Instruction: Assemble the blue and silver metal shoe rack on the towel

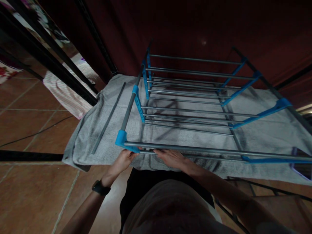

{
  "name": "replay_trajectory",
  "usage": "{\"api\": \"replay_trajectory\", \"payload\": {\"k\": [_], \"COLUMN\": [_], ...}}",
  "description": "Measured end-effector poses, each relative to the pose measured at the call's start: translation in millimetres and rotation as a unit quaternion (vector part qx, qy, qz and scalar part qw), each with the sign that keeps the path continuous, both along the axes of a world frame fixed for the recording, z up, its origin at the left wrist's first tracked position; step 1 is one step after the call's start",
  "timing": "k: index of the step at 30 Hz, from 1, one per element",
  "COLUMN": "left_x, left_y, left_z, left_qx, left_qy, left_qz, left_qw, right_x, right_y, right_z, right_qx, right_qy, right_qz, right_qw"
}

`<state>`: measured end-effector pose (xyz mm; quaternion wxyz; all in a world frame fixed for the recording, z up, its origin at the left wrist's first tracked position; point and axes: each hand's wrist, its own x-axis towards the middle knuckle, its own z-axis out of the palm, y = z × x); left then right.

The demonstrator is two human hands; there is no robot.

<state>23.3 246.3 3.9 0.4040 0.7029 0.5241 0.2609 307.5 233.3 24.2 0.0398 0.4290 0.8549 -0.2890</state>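
A rack (195, 112) of grey metal tubes and blue plastic side brackets lies over the towel-covered surface. At its near left corner, my left hand (125, 158) is closed around the lower part of a blue bracket (121, 138). A dark watch is on that wrist. Just to the right, my right hand (172, 158) has its fingers closed on a thin lower tube (146, 151), under the thicker front rail (207, 150). Both hands' fingertips are partly hidden behind the tubes. A loose grey tube (109, 117) lies on the towel left of the rack.
A grey towel (83, 139) covers the surface. A dark red curtain (195, 29) hangs behind. Black metal posts (53, 48) stand at the left, near a striped cloth (65, 87). A dark flat device (301, 164) lies at the right edge. The floor (29, 191) is tiled.
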Motion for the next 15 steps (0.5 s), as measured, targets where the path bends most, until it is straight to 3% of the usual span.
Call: {"api": "replay_trajectory", "payload": {"k": [5, 10, 12, 15], "left_x": [-1, -9, -12, -13], "left_y": [-3, -4, -2, 4], "left_z": [1.0, -9.8, -14.5, -17.0], "left_qx": [0.018, -0.019, -0.027, 0.028], "left_qy": [0.048, 0.066, 0.059, 0.085], "left_qz": [0.009, 0.041, 0.037, 0.087], "left_qw": [0.999, 0.997, 0.997, 0.992], "right_x": [0, -1, 3, 19], "right_y": [1, -6, -12, -25], "right_z": [0, -2, 0, 5], "right_qx": [0.011, -0.006, 0.02, 0.092], "right_qy": [0.033, 0.024, 0.032, 0.039], "right_qz": [0.011, -0.007, -0.018, -0.054], "right_qw": [0.999, 1.0, 0.999, 0.994]}}
